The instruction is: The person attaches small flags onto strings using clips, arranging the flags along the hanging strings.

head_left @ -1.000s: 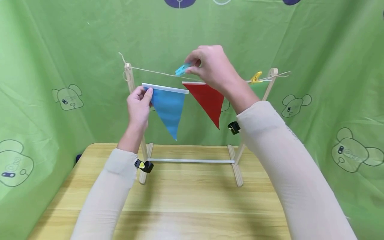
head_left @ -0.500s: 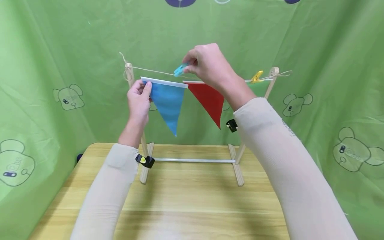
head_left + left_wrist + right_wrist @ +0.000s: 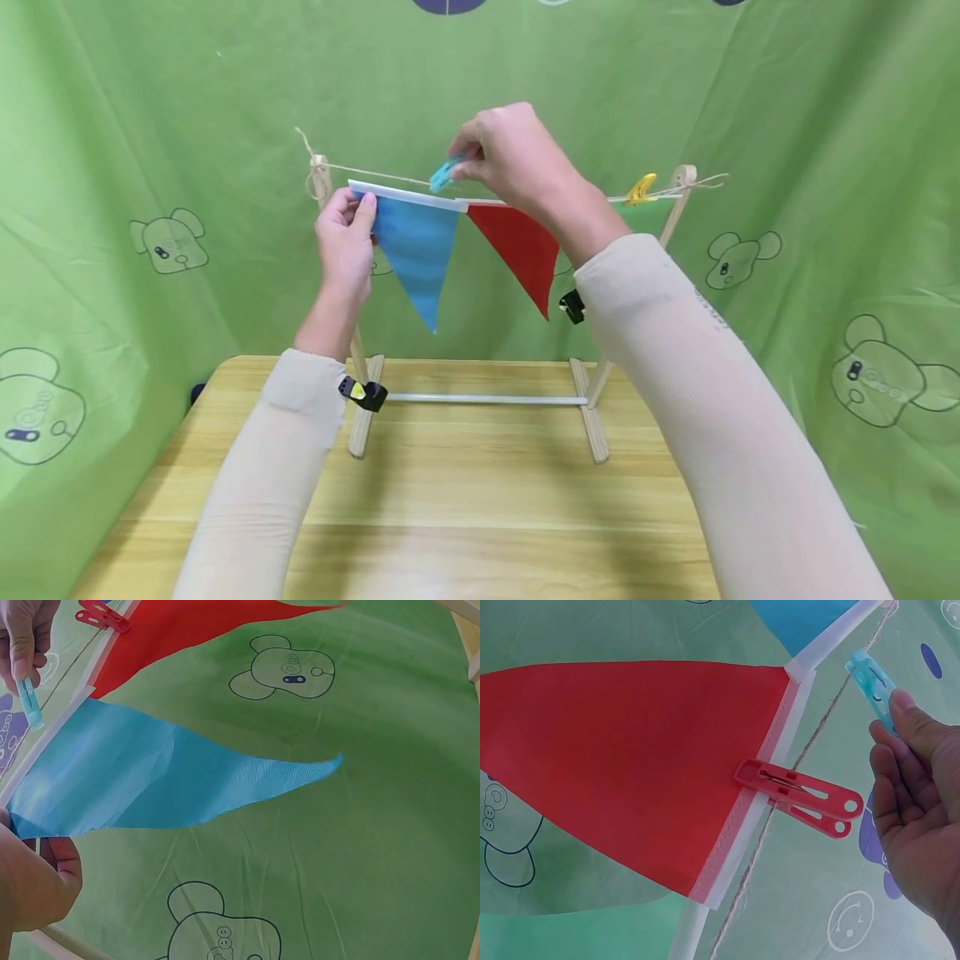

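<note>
My left hand (image 3: 347,237) pinches a blue triangular pennant (image 3: 417,250) by the left end of its white top band. The band's right end overlaps the edge of a red pennant (image 3: 521,246). Above the blue band, my right hand (image 3: 517,154) pinches a light blue clothespin (image 3: 444,173) near the string (image 3: 378,174); whether the pin touches the string I cannot tell. A red clothespin (image 3: 799,796) clips the red pennant to the string in the right wrist view. My right hand hides that pin in the head view.
The string runs between two wooden posts (image 3: 673,218) joined by a white bar (image 3: 483,399) low down. A yellow clothespin (image 3: 641,189) holds a green pennant (image 3: 647,218) at the right. Below lies a wooden table (image 3: 450,500), with a green patterned cloth (image 3: 247,92) behind.
The blue pennant has risen with my left hand, bringing its band closer to the string. My right hand and the light blue clothespin have shifted slightly left.
</note>
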Available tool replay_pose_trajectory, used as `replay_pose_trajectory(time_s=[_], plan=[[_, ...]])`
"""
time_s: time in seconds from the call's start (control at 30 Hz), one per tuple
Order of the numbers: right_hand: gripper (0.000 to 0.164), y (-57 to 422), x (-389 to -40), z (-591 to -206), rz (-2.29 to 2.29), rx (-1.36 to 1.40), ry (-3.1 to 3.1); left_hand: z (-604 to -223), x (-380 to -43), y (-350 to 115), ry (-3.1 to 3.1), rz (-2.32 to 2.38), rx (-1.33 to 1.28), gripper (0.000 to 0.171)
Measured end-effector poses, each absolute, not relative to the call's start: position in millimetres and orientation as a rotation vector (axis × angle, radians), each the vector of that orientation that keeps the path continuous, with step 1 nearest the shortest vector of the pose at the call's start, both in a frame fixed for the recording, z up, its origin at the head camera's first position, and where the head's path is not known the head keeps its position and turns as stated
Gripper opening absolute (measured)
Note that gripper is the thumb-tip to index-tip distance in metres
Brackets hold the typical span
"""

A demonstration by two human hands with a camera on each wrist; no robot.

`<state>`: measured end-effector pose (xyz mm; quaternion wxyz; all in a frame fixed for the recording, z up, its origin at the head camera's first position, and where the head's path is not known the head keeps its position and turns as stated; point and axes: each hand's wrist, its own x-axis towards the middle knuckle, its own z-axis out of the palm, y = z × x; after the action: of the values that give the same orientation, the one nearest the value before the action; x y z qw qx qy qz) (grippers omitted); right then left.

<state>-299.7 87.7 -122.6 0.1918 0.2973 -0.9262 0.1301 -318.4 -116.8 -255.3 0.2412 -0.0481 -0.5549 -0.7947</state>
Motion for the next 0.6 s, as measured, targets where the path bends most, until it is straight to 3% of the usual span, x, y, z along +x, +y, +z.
replay_pose_trajectory(time_s=[0.6], plan=[[0.027, 79.3, -306.4, -123.9, 0.286, 0.875, -2.628, -252.9, -322.2, -110.8, -1.452, -2.234, -0.132, 0.009]])
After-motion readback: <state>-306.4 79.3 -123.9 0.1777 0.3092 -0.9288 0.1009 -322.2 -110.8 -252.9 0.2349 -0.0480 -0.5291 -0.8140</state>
